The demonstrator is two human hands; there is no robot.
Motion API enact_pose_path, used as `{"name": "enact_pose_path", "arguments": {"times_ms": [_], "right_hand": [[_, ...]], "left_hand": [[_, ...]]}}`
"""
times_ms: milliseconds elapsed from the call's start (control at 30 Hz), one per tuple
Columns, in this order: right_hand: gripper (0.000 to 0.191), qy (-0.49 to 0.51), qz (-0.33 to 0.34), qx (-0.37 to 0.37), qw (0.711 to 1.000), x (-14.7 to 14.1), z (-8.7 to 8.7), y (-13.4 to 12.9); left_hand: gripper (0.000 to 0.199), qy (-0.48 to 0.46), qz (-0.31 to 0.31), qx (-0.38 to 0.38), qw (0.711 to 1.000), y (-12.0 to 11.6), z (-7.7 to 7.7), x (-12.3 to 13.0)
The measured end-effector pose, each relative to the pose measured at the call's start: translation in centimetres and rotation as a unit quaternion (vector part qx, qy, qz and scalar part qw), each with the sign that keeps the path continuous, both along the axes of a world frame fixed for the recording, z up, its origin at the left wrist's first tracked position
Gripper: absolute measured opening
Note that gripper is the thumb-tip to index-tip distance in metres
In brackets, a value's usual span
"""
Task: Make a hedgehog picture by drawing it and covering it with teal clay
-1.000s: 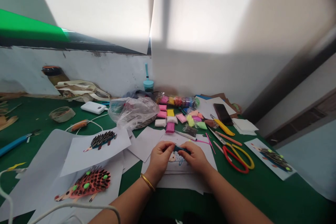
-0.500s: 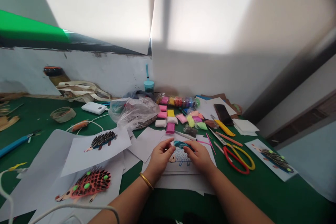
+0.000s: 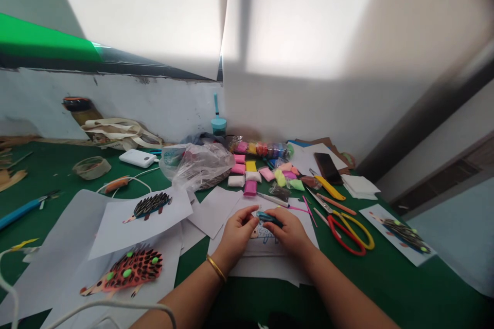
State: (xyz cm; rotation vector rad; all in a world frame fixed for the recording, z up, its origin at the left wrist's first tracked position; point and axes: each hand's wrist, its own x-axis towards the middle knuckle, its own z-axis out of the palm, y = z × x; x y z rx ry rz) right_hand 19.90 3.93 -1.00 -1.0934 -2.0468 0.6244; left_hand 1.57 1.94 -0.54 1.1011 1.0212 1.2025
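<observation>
A lump of teal-blue modelling clay [image 3: 267, 217] is held just above a drawing. My right hand [image 3: 290, 229] grips its right side between thumb and bent fingers. With thumb and fingers drawn together, my left hand [image 3: 238, 230] pinches at the clay's left end; the exact contact is partly hidden by the fingertips. Below both hands lies a white sheet [image 3: 303, 241] with a hedgehog drawn in blue outline [image 3: 266, 235], partly covered by the fingers. A gold bangle [image 3: 216, 267] circles my left wrist.
Several small clay packets [image 3: 250, 188] lie beyond my hands, beside a crumpled plastic bag [image 3: 204, 162]. Red-and-yellow scissors [image 3: 347, 231], a yellow cutter [image 3: 331, 188] and a phone [image 3: 328, 167] are to the right. Clay hedgehogs on paper [image 3: 133, 270] lie left, near a white cable [image 3: 116, 302].
The clay has turned between my fingers and now looks narrower and more compact. My right fingers have shifted slightly around it; both hands stay over the drawing.
</observation>
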Motion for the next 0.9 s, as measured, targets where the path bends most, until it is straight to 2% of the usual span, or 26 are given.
{"name": "enact_pose_path", "arguments": {"times_ms": [133, 333, 433, 500, 567, 767, 900], "right_hand": [[0.028, -0.008, 0.024, -0.021, 0.999, -0.1, 0.1, 0.0], [0.03, -0.036, 0.044, -0.02, 0.998, -0.4, 0.3, -0.4], [0.03, -0.005, 0.044, -0.021, 0.999, -0.3, 0.3, -0.4], [0.038, 0.025, 0.018, -0.035, 0.999, -0.1, 0.3, -0.3], [0.038, 0.045, -0.005, -0.05, 0.998, 0.2, 0.3, -0.2], [0.03, 0.084, -0.012, -0.082, 0.993, 0.7, 0.3, 0.4], [0.03, 0.132, -0.006, -0.136, 0.982, 0.7, 0.3, 0.4]], "left_hand": [[0.042, -0.006, 0.033, 0.022, 0.999, 0.2, 0.0, -0.2], [0.028, 0.063, 0.062, 0.074, 0.993, 0.1, -0.2, -0.2], [0.025, 0.081, 0.085, 0.102, 0.988, 0.1, -0.1, -0.4], [0.024, 0.08, 0.108, 0.11, 0.985, 0.2, 0.0, -0.6], [0.025, 0.072, 0.125, 0.109, 0.984, 0.3, 0.2, -0.7], [0.024, 0.052, 0.133, 0.101, 0.985, 0.3, 0.4, -0.5], [0.022, 0.062, 0.118, 0.121, 0.984, 0.2, 0.6, -0.7]]}}
